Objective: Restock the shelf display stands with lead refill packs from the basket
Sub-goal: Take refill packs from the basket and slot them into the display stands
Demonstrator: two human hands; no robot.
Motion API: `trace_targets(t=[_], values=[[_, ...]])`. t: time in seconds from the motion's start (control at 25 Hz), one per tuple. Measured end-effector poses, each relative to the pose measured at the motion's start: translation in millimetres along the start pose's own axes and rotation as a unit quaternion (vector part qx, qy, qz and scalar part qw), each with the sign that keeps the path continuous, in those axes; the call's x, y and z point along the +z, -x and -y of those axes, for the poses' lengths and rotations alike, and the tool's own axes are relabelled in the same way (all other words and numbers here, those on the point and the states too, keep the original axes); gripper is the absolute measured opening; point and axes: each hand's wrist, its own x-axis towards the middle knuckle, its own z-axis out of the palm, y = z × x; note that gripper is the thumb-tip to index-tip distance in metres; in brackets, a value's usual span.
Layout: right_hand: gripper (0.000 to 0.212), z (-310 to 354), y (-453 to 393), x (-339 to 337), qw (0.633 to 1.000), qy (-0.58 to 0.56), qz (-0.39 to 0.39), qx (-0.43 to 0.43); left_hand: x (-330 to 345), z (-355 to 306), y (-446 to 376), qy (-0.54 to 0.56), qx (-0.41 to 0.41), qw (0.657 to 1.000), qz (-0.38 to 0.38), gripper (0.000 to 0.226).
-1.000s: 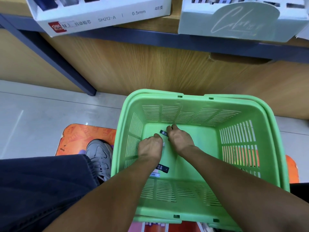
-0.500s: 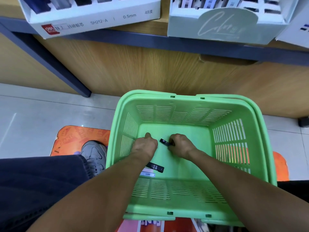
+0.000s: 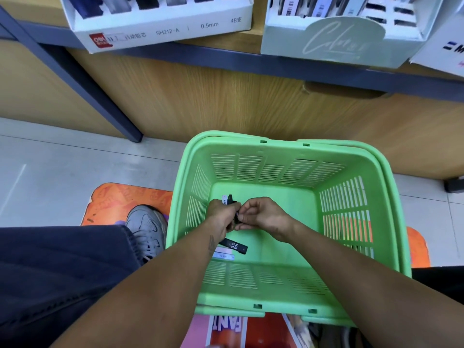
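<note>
Both my hands are inside the green basket (image 3: 351, 247) on the floor. My left hand (image 3: 222, 214) grips a small bundle of lead refill packs (image 3: 227, 199) whose ends stick out above the fist. My right hand (image 3: 261, 216) pinches a black pack (image 3: 236, 217) and holds it against the left hand. One black pack marked HB 0.5 (image 3: 234, 246) and a white pack (image 3: 223, 256) lie on the basket floor under my left wrist. Above, on the shelf, stand a white 0.5mm display stand (image 3: 163, 28) and a pale green one (image 3: 344, 41).
A third white box (image 3: 449, 51) sits at the shelf's right edge. A dark shelf post (image 3: 82, 91) slants down to the tiled floor at left. My grey shoe (image 3: 148, 227) rests on an orange mat (image 3: 120, 199) beside the basket. Printed boxes (image 3: 226, 330) lie under the basket's near edge.
My hands rose from the basket floor and came together. The right hand picked up a black pack and brought it to the packs held in the left. The view tilted up toward the shelf.
</note>
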Motion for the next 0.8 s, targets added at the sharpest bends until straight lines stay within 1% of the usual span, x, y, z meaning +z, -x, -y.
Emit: trace_targets(t=[0.04, 0.08, 0.12, 0.16, 0.2, 0.24, 0.28, 0.36, 0.4, 0.44, 0.48, 0.56, 0.6, 0.64, 0.72, 0.8], values=[[0.013, -1, 0, 3, 0.999, 0.029, 0.006, 0.018, -2, -2, 0, -0.08, 0.03, 0.996, -0.022, 0.02], [0.018, -2, -1, 7, 0.994, 0.107, 0.014, 0.03, -4, -6, 2, -0.167, 0.068, 0.982, -0.046, 0.016], [0.018, -2, -1, 11, 0.967, 0.254, 0.026, 0.024, -5, -12, 3, -0.232, 0.109, 0.964, -0.067, 0.016], [0.01, -5, -2, 17, 0.906, 0.421, 0.047, 0.007, -7, -19, 5, -0.269, 0.137, 0.951, -0.07, 0.018], [0.013, -9, -1, 26, 0.83, 0.554, 0.066, -0.006, -8, -27, 5, -0.285, 0.152, 0.945, -0.059, 0.021], [0.031, -15, -1, 36, 0.764, 0.64, 0.077, -0.026, -8, -33, 5, -0.295, 0.16, 0.941, -0.044, 0.022], [0.045, -22, -3, 45, 0.73, 0.676, 0.086, -0.046, -10, -38, 6, -0.305, 0.161, 0.938, -0.032, 0.021], [0.06, -33, -9, 58, 0.69, 0.713, 0.085, -0.092, -12, -41, 5, -0.318, 0.157, 0.935, -0.021, 0.016], [0.062, -35, -11, 58, 0.672, 0.728, 0.08, -0.109, -14, -41, 3, -0.321, 0.154, 0.934, -0.024, 0.013], [0.062, -36, -12, 56, 0.663, 0.736, 0.073, -0.118, -16, -40, 2, -0.32, 0.149, 0.935, -0.027, 0.01], [0.062, -36, -11, 52, 0.666, 0.735, 0.068, -0.109, -18, -39, 1, -0.32, 0.144, 0.936, -0.03, 0.01], [0.062, -39, -7, 46, 0.685, 0.72, 0.054, -0.095, -21, -36, -1, -0.32, 0.134, 0.937, -0.033, 0.013], [0.061, -39, -5, 48, 0.687, 0.718, 0.051, -0.102, -21, -35, -3, -0.32, 0.132, 0.937, -0.036, 0.014], [0.06, -40, -5, 52, 0.68, 0.722, 0.049, -0.116, -21, -33, -3, -0.322, 0.131, 0.937, -0.038, 0.013], [0.055, -44, -7, 60, 0.652, 0.742, 0.052, -0.148, -18, -31, -6, -0.326, 0.128, 0.936, -0.044, 0.01], [0.048, -42, -8, 64, 0.634, 0.752, 0.055, -0.174, -17, -29, -8, -0.325, 0.126, 0.936, -0.051, 0.007]])
